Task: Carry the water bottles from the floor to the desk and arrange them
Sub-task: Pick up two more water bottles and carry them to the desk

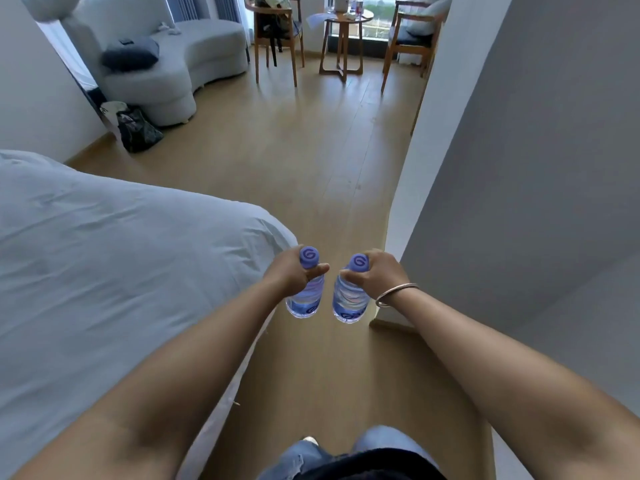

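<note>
Two clear plastic water bottles with purple caps hang upright over the wooden floor: the left bottle in the left hand, the right bottle in the right hand, each hand clamped round the neck. Gripped only there, a bottle could slip, or knock the white bed or grey wall in this narrow passage. No desk surface is clearly identifiable.

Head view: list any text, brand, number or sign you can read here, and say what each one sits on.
No words or numbers are readable.
Left bottle cap: a white swirl logo like a "G", no lettering.
Right bottle cap: the same swirl logo.
Left bottle label and right bottle label: blue print, partly hidden and too blurred to read.
Items on the round side table: too small to read.
</note>
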### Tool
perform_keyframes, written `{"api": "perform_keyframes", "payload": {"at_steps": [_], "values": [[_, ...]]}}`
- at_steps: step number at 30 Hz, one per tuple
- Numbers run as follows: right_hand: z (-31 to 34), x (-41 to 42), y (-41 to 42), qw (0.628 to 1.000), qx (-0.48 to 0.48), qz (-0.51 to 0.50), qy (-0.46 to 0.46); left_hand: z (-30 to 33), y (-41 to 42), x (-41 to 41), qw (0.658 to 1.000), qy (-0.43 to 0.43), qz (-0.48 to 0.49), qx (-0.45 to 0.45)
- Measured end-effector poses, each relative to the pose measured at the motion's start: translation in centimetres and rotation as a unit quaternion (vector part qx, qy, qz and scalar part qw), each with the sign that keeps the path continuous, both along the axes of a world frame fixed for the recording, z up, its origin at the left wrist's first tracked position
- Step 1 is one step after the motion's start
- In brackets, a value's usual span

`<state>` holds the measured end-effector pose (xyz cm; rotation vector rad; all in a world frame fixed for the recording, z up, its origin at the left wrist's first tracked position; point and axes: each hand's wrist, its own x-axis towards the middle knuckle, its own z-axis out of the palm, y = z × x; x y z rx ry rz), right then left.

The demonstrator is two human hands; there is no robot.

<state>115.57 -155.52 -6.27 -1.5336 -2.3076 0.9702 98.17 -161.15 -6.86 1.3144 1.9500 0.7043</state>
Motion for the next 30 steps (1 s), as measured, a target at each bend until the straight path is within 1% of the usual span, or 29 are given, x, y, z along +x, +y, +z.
{"api": "perform_keyframes", "payload": {"at_steps": [4, 11, 15, 19, 21, 26, 30], "values": [[-0.2, -2.5, 6.3, 0.999, 0.015, -0.039, 0.022, 0.0, 6.5, -2.5, 1.000, -0.001, 0.004, 0.002], [-1.6, -6.7, 19.2, 1.000, 0.011, -0.011, -0.004, -1.3, 18.3, -5.7, 0.999, -0.027, 0.022, -0.011], [-1.5, -9.0, 26.0, 1.000, 0.008, -0.018, -0.002, -0.4, 25.3, -7.5, 0.998, -0.043, 0.042, -0.026], [-1.3, -10.9, 31.9, 1.000, 0.013, -0.027, 0.008, 0.5, 31.4, -9.3, 0.992, -0.111, 0.059, -0.012], [-1.4, -11.8, 34.3, 0.999, 0.013, -0.032, 0.007, 0.6, 34.1, -10.0, 0.991, -0.119, 0.067, -0.012], [-1.9, -14.8, 41.4, 1.000, -0.001, -0.030, -0.002, 0.4, 41.8, -13.0, 0.989, -0.137, 0.049, -0.020], [-2.2, -18.5, 48.1, 0.999, -0.003, -0.040, 0.000, 0.0, 49.2, -16.4, 0.991, -0.129, 0.015, -0.036]]}}
